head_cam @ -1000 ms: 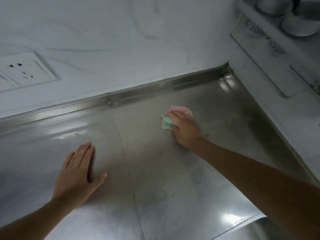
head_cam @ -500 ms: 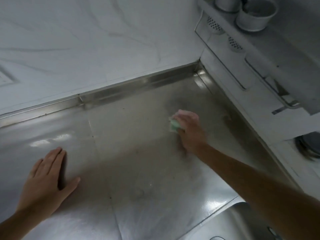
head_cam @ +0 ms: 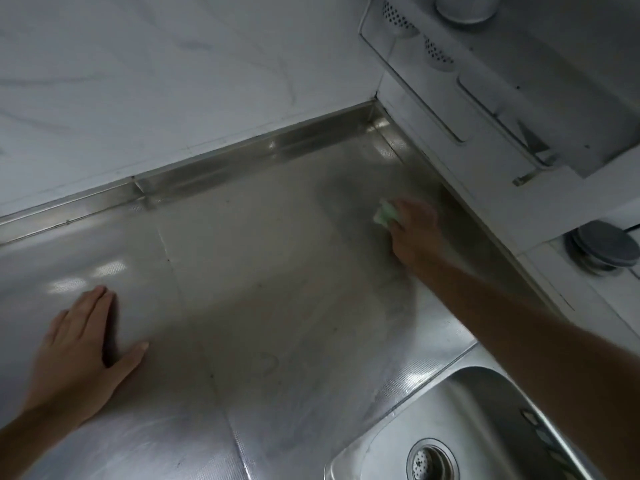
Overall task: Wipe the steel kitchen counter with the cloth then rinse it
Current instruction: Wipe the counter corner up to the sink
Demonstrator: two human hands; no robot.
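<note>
Right hand [head_cam: 414, 233] shifted right, cloth [head_cam: 384, 214] apparently beneath

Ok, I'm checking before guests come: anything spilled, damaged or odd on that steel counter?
Nothing spilled or broken. Only dull smears on the counter around the right hand, which grips the cloth.

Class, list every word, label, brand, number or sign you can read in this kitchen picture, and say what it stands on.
None: no readable text shows on the shiny steel kitchen counter, the small pale green cloth, the white marbled wall or the steel sink basin.
</note>
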